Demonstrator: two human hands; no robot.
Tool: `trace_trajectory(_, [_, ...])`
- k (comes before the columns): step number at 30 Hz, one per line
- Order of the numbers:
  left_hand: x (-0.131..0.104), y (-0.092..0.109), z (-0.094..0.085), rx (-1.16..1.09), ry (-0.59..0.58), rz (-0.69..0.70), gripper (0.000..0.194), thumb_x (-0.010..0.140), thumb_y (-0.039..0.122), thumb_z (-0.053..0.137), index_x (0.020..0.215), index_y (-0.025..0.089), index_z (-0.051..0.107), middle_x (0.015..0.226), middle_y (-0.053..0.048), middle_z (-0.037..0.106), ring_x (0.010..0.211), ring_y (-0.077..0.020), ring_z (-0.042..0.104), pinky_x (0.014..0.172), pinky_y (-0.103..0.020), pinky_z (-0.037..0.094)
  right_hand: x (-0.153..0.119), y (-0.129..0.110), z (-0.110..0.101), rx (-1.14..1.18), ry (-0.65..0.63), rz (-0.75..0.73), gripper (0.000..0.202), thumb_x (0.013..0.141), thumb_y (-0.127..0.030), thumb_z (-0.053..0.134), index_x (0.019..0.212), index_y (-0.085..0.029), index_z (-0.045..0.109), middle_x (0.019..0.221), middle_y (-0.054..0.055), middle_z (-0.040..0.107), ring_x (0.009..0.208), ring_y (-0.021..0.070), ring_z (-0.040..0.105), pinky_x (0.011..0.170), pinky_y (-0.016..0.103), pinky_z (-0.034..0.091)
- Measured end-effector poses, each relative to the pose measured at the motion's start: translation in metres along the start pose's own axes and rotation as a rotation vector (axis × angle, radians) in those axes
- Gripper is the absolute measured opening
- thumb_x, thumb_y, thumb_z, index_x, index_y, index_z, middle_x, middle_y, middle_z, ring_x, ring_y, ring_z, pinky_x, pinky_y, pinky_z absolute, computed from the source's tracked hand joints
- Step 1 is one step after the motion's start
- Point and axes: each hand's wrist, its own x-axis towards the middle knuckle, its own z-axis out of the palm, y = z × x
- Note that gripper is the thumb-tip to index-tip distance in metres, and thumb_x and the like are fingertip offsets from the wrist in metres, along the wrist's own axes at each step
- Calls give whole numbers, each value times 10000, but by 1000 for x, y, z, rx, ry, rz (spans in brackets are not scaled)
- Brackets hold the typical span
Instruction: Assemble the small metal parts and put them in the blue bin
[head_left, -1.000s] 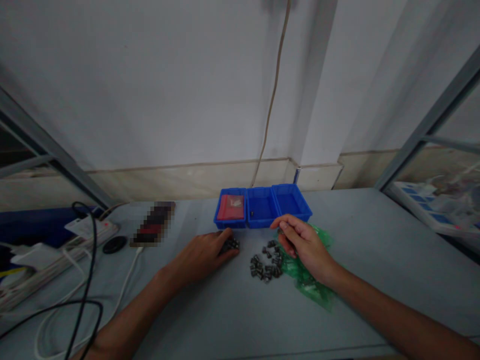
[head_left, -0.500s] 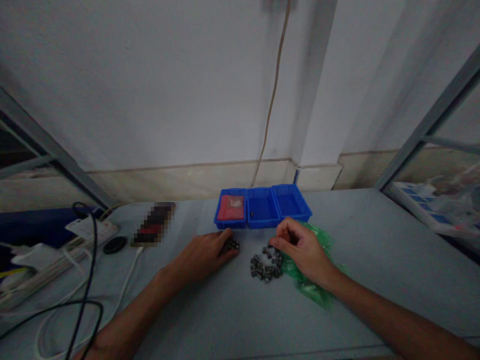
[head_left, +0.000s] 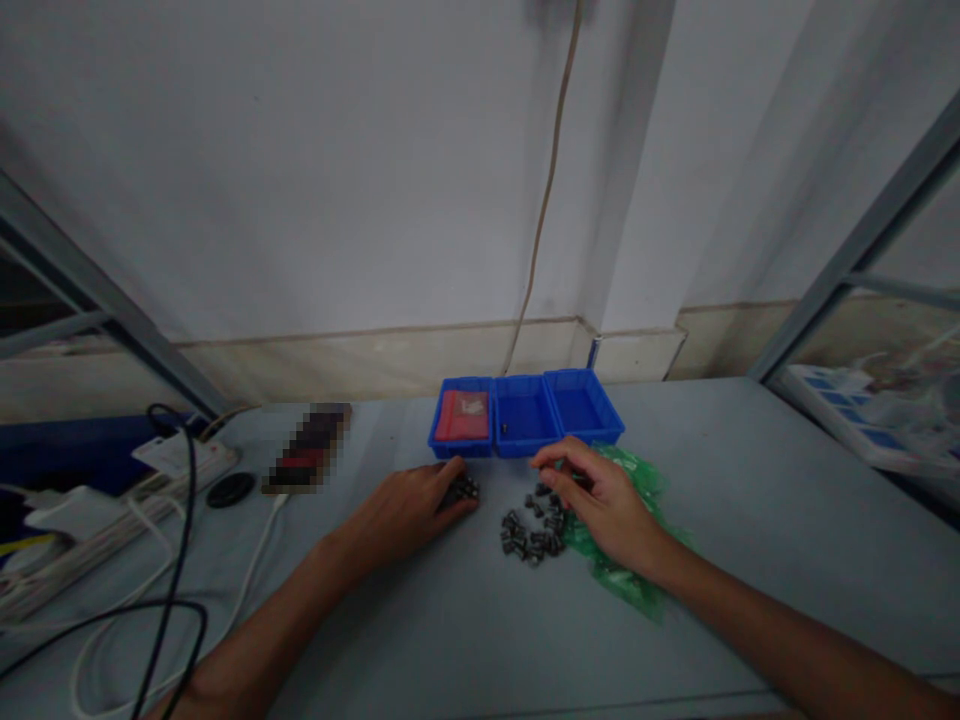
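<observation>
Small dark metal screws (head_left: 534,545) lie in a loose, curved pile on the grey table. To their left, my left hand (head_left: 409,510) rests on the tabletop, thumb and fingers curled round a second cluster of screws (head_left: 466,487). My right hand (head_left: 600,495) hovers at the far right of the pile, thumb and forefinger in a pinch; anything between the tips is too small to make out. Under and beside this hand lies a crumpled green plastic bag (head_left: 626,580). Behind stand three joined blue bins; the middle bin (head_left: 525,410) has one tiny metal piece inside.
A red packet (head_left: 461,415) fills the left bin, and the right bin (head_left: 581,400) stands beside the middle one. At left are a pixelated phone-like object (head_left: 307,450), a black round item (head_left: 230,490), a power strip (head_left: 112,530) and loose cables. A wall closes off the back.
My right hand has risen slightly away from the pile, its fingertips moving a little left and toward the bins. My left hand has stayed on its cluster of screws.
</observation>
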Motion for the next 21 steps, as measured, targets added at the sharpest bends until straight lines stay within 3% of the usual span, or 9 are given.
trace_trajectory(3, [0, -1, 1, -8, 11, 15, 443, 1085, 571, 477, 1322, 208, 565, 1112, -122, 776, 931, -311, 762, 782, -389, 548, 1, 2, 0, 19, 35, 10, 135, 1018, -301, 672, 1134, -268, 732, 948, 9, 653, 786, 177, 578, 706, 300, 436])
trace_trajectory(8, [0, -3, 2, -7, 21, 26, 436, 1085, 574, 479, 1316, 213, 561, 1119, -120, 775, 940, -307, 762, 797, -392, 555, 4, 7, 1, 172, 80, 95, 166, 960, -363, 751, 971, -233, 648, 758, -38, 565, 622, 135, 494, 565, 262, 378])
trace_trajectory(11, [0, -3, 3, 0, 31, 26, 438, 1086, 576, 473, 1314, 213, 567, 1115, -125, 775, 940, -312, 762, 796, -400, 557, 4, 8, 2, 270, 69, 151, 242, 969, -450, 735, 957, -230, 633, 705, -55, 527, 535, 108, 432, 482, 242, 317])
trace_trajectory(16, [0, -3, 3, 1, 26, 32, 435, 1084, 583, 480, 1301, 215, 565, 1093, -115, 779, 935, -306, 761, 792, -393, 553, 6, 5, 3, 422, 64, 262, 447, 934, -645, 701, 882, -213, 600, 759, -24, 605, 474, 77, 405, 418, 216, 275])
trace_trajectory(21, [-1, -3, 2, -13, 20, 16, 462, 1080, 593, 477, 1326, 213, 565, 1119, -126, 777, 949, -316, 761, 791, -400, 551, 7, 4, 4, 558, 64, 358, 566, 904, -710, 696, 717, -204, 522, 585, -63, 457, 452, 71, 337, 415, 208, 240])
